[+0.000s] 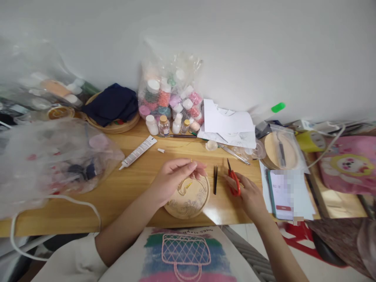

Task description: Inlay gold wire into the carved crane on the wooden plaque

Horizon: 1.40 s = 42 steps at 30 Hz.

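Observation:
My left hand (179,174) is closed in a pinch above the round wooden disc (188,209), a tiny yellow strand (192,159) showing at its fingertips. Wave-like lines and a curved shape partly filled in yellow mark the disc, whose upper part the hand covers. On the right, my right hand (249,192) has its fingers at the handles of red-handled scissors (234,182), blades pointing away from me. The scissors are at the tabletop; whether they are lifted I cannot tell. Black tweezers (215,180) lie between the disc and the scissors.
A white tube (139,152) and its small cap (161,150) lie left of centre. Bottles (163,125) and bags of colourful jars (170,90) stand at the wall. Papers (229,121) are behind; a phone (282,194) is at right. A white cable (73,198) crosses the left side.

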{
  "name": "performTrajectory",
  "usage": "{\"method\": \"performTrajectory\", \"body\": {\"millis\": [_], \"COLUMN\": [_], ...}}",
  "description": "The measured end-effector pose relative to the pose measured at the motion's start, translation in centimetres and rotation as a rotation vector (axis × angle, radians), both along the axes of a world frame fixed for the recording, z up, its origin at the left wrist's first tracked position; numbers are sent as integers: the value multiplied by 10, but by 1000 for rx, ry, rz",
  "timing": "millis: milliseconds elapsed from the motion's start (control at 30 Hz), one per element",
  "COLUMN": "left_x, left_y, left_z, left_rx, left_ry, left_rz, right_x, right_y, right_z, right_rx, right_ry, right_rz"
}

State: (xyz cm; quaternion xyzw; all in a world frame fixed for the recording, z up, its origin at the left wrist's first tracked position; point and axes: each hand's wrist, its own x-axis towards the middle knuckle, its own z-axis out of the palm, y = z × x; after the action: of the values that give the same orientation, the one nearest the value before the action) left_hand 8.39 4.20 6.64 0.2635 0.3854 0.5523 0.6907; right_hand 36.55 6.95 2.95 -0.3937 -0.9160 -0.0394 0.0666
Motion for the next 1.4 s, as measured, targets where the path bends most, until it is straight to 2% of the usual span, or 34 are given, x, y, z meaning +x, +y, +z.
{"method": "performTrajectory", "body": {"millis": [167,233,300,400,467,567,667,767,867,967,1100,1267,1400], "left_x": [0,0,-2,-3,-4,-4,-4,-2,1,4,1,-5,-5], "left_y": [-1,-2,-2,-1,-2,-4,-7,-8,-10,-13,-19,-22,-23], "left_z": [0,1,2,4,5,3,-1,-4,-4,-1,0,-4,-6], "left_rx": [-36,-60,-82,-87,-79,-75,-56,5,88,195,320,484,541], "left_ry": [-207,-251,-287,-328,-345,-352,-342,-271,-158,-115,-80,27,81], "left_rz": [-32,-51,-66,-79,-88,-104,-119,-121,-99,-92,-76,-25,-6], "right_x": [5,2,-2,-3,1,13,14,-12,-59,-104,-136,-144,-148], "right_y": [10,13,14,12,13,16,15,4,-13,-25,-28,-29,-33], "right_z": [20,24,23,15,8,1,8,34,67,87,91,90,92], "right_rx": [65,21,-93,-296,-376,-400,-343,-257,-291,-287,-316,-330,-318], "right_ry": [-155,-147,-121,-30,84,237,303,375,548,698,899,999,1003], "right_rz": [98,119,131,134,132,85,-29,-101,-31,22,39,47,12]}}
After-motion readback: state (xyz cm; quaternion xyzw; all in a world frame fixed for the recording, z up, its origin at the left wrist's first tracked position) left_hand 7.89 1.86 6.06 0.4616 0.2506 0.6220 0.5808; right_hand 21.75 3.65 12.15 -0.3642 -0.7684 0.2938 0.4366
